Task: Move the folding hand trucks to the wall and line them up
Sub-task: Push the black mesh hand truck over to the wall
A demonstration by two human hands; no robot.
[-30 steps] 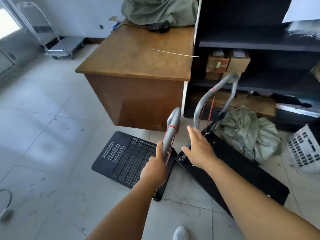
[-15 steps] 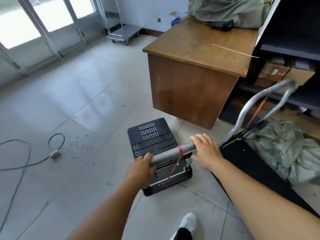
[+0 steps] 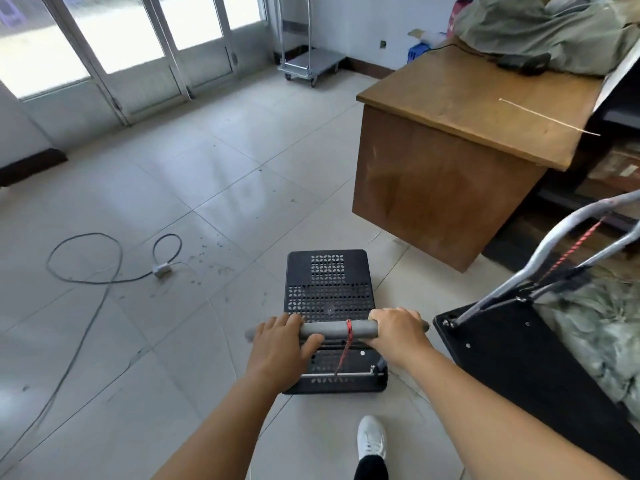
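Head view, change: the small hand truck (image 3: 329,299) has swung round from facing the desk (image 3: 446,161) to facing open floor; right hand (image 3: 398,332) has joined the left hand (image 3: 282,341) on the handle bar (image 3: 337,330)
Meaning: judged ready to roll toward a wall, lining up not yet begun
Fingers: both hands clenched round the grey bar, either side of the red cord (image 3: 348,337)
Position: on the tiles just ahead of the person, beside the second hand truck (image 3: 512,348)
Heading: deck points away from the person, toward the glass doors (image 3: 138,46); long axis runs front to back, bar crosswise
Hazard: loose cable (image 3: 104,265) on the floor to the left
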